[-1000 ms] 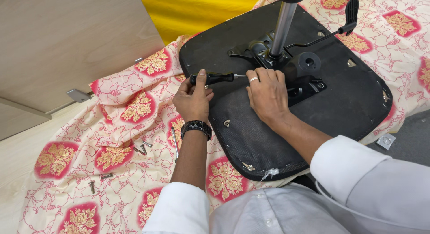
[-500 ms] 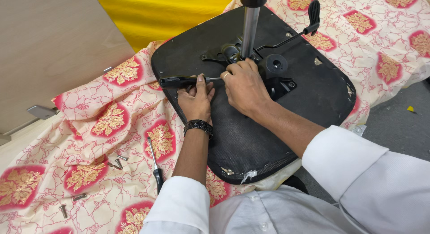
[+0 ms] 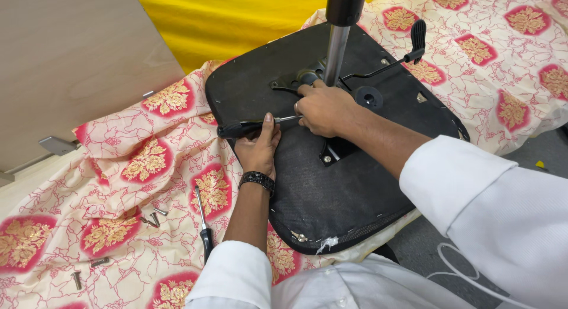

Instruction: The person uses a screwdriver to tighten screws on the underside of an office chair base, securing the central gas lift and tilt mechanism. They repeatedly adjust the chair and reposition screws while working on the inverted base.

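i'm looking down at the black fabric-covered underside of an upturned office chair seat, lying on a cream cloth with red and gold flower medallions and reaching past its near edge. my left hand is curled around the black handle of a screwdriver, thumb on top, holding it almost level; its thin steel shaft runs right, toward my right hand. that hand is bunched, fingertips together over the spot where the tip meets the black metal mechanism plate, so i cannot tell what it pinches or whether a screw sits there.

the chrome gas-lift column with its black sleeve stands up from the plate, and the black paddle-tipped adjustment lever sticks out to the right. by my judgement the work on the plate is mid-way: a few loose silver screws and two more bolts lie on the cloth well left of the seat, while a second, slim black-handled screwdriver lies unused just beside my left forearm. the plate looks seated, yet how many fasteners are in it is hidden under my hands.
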